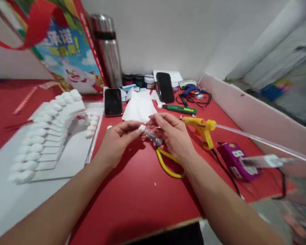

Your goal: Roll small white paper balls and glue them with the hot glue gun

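Note:
My left hand [118, 141] is closed, pinching a small white piece [142, 128] between thumb and fingertips. Close by on the right, my right hand [172, 132] has bent fingers set apart, and I see nothing held in them. Below and partly behind it lies a pair of scissors with a yellow handle [165, 170]; its grey metal part points toward my left hand. Folded white paper [140, 107] lies just beyond both hands. At the left, a curved white model [49, 143] carries rows of rounded white pieces along its edge.
A yellow glue gun [202, 129] with a long clear stick stands at right, near a purple box [238, 161]. Behind are a green cutter [181, 109], two phones [113, 102], paint jars [149, 81], a steel flask [108, 51] and a printed bag [71, 58].

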The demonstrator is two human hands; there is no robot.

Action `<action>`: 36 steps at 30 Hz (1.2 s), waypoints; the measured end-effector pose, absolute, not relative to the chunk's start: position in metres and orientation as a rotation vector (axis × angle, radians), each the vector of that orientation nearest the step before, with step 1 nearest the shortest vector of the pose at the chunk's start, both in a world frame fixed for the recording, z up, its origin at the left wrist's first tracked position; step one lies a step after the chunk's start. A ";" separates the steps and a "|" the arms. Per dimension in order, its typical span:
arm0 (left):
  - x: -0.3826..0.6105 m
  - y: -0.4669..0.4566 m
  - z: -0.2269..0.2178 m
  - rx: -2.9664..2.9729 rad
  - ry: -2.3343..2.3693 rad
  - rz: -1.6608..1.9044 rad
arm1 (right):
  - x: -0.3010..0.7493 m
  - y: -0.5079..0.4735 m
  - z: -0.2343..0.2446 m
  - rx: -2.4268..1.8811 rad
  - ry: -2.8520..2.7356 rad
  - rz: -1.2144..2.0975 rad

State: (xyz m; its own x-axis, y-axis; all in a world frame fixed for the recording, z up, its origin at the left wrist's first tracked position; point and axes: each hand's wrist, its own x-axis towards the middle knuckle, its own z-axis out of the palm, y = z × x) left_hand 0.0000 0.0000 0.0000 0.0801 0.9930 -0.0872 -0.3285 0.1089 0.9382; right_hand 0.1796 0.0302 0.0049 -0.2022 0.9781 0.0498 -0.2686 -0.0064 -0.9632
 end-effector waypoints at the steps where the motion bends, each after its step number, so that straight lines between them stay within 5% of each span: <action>1: 0.000 0.000 0.000 0.903 0.958 1.231 | 0.179 0.028 0.009 -0.895 -1.228 1.373; 14: -0.002 0.002 0.000 0.863 1.027 1.255 | 0.182 0.016 0.015 -0.821 -1.828 0.688; 25: -0.001 0.003 0.001 0.834 1.029 1.266 | 0.182 0.033 0.013 -0.816 -1.089 1.344; 36: -0.002 0.000 -0.002 0.968 0.981 1.192 | 0.183 0.033 0.019 -0.951 -0.938 1.457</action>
State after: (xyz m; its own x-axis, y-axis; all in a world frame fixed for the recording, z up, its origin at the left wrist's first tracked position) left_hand -0.0024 -0.0003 -0.0017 0.1037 0.9907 -0.0876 -0.2769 0.1134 0.9542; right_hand 0.1834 0.0328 0.0185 -0.0715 0.9957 -0.0585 -0.3588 -0.0804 -0.9300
